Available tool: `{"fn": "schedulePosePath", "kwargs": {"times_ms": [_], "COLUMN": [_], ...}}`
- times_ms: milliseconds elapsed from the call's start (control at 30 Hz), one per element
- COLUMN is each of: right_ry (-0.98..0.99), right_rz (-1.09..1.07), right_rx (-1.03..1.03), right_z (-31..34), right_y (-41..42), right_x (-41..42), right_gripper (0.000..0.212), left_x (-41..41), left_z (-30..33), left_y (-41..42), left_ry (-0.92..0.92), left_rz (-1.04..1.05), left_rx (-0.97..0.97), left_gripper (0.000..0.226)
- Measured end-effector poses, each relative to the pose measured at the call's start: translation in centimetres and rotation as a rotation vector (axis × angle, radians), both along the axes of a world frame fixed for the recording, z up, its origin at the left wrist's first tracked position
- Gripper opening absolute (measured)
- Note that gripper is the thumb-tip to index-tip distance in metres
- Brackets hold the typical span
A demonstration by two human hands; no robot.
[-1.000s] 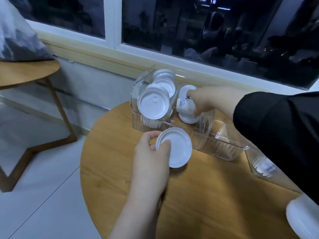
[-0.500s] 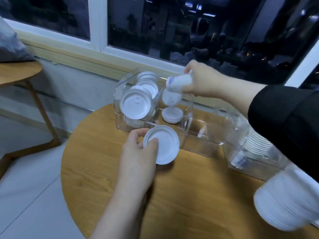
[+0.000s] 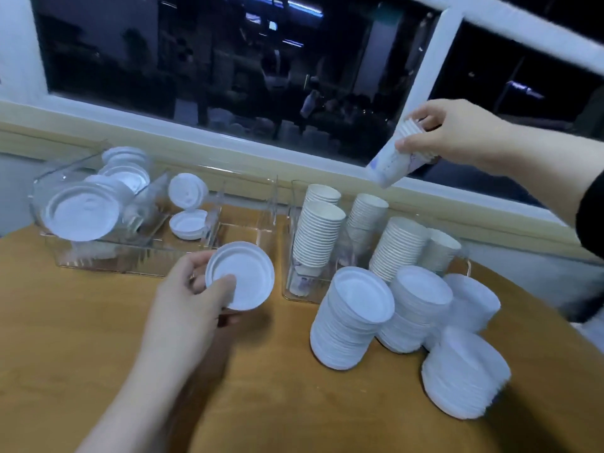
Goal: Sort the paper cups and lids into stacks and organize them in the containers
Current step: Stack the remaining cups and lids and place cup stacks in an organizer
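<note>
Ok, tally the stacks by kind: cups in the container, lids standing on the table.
Cup stacks in the right container: 4, e.g.
Lid stacks on the table: 4, e.g.
Total: 8

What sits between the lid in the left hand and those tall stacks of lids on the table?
In the head view, mostly bare wooden tabletop separates the lid from the lid stacks; the clear cup container's front corner stands just behind that gap.

No readable text anywhere. Purple print on the nested paper cups [image 3: 390, 165] above the cup container [image 3: 294, 282] is too blurred to read.
</note>
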State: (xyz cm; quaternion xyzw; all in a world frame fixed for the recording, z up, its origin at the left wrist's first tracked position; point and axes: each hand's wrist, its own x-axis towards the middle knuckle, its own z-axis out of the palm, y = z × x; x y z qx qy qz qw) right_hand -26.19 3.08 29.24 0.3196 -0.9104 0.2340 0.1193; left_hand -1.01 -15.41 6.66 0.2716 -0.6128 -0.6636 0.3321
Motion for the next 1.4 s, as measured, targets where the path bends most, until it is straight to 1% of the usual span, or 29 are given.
{"fn": "schedulePosePath", "kwargs": {"times_ms": [133,233,333,433,633,833,967,1100,1200,1400], "right_ry": [0.032,0.065,0.023,0.003,0.006,-0.043,-0.06,-0.064,-0.07,-0.043], "right_rz": [-0.092,-0.152,-0.198,-0.219,-0.199,-0.174,-0.14,-0.122,-0.107,-0.051], "right_rx": [0.025,0.092,0.182,0.3,0.418,0.51,0.521,0.512,0.509,0.402], "right_z": [-0.1,-0.6,-1.8,-3.6,-6.6,-9.1,-10.1,-10.7,-10.6,-8.2], "right_y": [4.6,6.8,7.8,7.8,6.5,5.5,5.1,4.4,4.4,5.7], "right_x": [-2.3,-4.5,-6.8,-8.8,-12.4,-14.8,-15.8,-16.5,-16.7,-16.8], "right_gripper": [0.061,0.061,0.065,0.069,0.069,0.067,0.067,0.066,0.067,0.068], "left_x": [-1.2,-1.9,-2.5,-3.2,-4.7,-5.6,-6.2,-6.7,-6.8,-6.2], "left_z": [-0.2,-0.4,-0.6,-0.7,-1.3,-1.4,-2.1,-2.6,-2.8,-2.1], "left_y": [1.0,1.0,1.0,1.0,0.6,0.5,0.3,0.3,0.1,0.0], "left_ry": [-0.005,-0.019,-0.045,-0.047,-0.031,-0.033,-0.019,-0.033,-0.021,-0.001], "left_rz": [0.022,0.04,0.061,0.064,0.083,0.081,0.114,0.118,0.131,0.149], "left_rx": [-0.065,-0.121,-0.177,-0.19,-0.188,-0.181,-0.191,-0.197,-0.198,-0.196], "left_gripper": [0.027,0.026,0.026,0.024,0.029,0.036,0.026,0.031,0.03,0.031]}}
